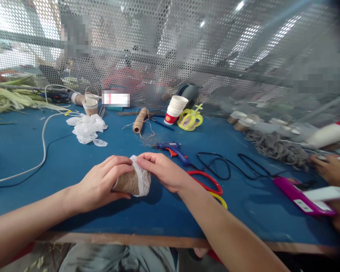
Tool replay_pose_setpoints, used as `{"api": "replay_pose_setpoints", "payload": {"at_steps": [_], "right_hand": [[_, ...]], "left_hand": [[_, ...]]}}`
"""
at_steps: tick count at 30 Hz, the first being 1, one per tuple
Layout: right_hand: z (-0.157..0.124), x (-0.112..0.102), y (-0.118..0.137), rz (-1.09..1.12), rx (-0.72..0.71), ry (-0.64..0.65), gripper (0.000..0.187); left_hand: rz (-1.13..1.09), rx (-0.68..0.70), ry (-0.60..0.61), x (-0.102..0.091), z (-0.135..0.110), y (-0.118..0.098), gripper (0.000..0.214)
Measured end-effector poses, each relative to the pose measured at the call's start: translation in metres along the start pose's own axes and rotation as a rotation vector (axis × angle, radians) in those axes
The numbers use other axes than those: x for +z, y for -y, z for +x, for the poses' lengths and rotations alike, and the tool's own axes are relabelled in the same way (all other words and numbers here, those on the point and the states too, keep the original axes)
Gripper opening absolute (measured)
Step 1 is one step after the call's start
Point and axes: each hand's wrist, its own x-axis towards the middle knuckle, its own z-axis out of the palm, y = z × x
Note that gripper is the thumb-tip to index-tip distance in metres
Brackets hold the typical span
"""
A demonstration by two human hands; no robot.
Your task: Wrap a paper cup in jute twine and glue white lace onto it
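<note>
Low over the front of the blue table, a twine-wrapped cup [126, 183] lies on its side between my hands. White lace-like trim [143, 180] runs around its right end. My left hand [102, 181] is closed around the cup from the left, thumb underneath. With thumb and fingers pinched, my right hand [161, 168] grips the upper edge of the trim; its fingertips are partly hidden. Just beyond lies a blue glue gun [174, 148] with an orange trigger. A bunch of white lace [89, 127] rests further back to the left.
Behind stand a twine roll [140, 120], stacked paper cups [175, 109] and a yellow crown-shaped ornament [190, 119]. Red-handled scissors [208, 181] lie beside my right forearm. A black cord leads to a purple power strip [300, 196]. Another person's hand [333, 168] is at the far right.
</note>
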Motion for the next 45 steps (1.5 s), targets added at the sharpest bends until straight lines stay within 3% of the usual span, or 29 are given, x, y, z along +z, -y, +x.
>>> {"api": "replay_pose_setpoints", "payload": {"at_steps": [5, 13, 19, 26, 39, 42, 45], "right_hand": [[0.002, 0.003, 0.001, 0.103, -0.107, -0.144, 0.022], [-0.001, 0.003, 0.007, 0.159, -0.203, -0.272, 0.024], [0.0, 0.001, 0.008, 0.149, -0.264, -0.321, 0.027], [0.006, -0.004, 0.001, 0.106, -0.219, -0.334, 0.025], [0.012, -0.009, -0.006, -0.209, -0.083, -0.267, 0.023], [0.011, -0.012, -0.001, -0.231, -0.157, -0.353, 0.029], [0.002, -0.007, 0.004, -0.339, -0.324, -0.412, 0.031]], "left_hand": [[-0.066, -0.076, 0.006, 0.002, 0.0, 0.0, 0.049], [-0.366, -0.44, 0.084, 0.005, 0.001, -0.003, 0.058], [-0.449, -0.504, 0.148, 0.003, 0.005, -0.005, 0.052], [-0.504, -0.507, 0.178, 0.001, 0.006, -0.008, 0.053], [-0.557, -0.533, 0.061, -0.003, 0.004, -0.006, 0.054], [-0.603, -0.649, -0.03, -0.005, 0.009, -0.004, 0.051], [-0.655, -0.789, -0.112, -0.008, 0.015, -0.002, 0.047]]}}
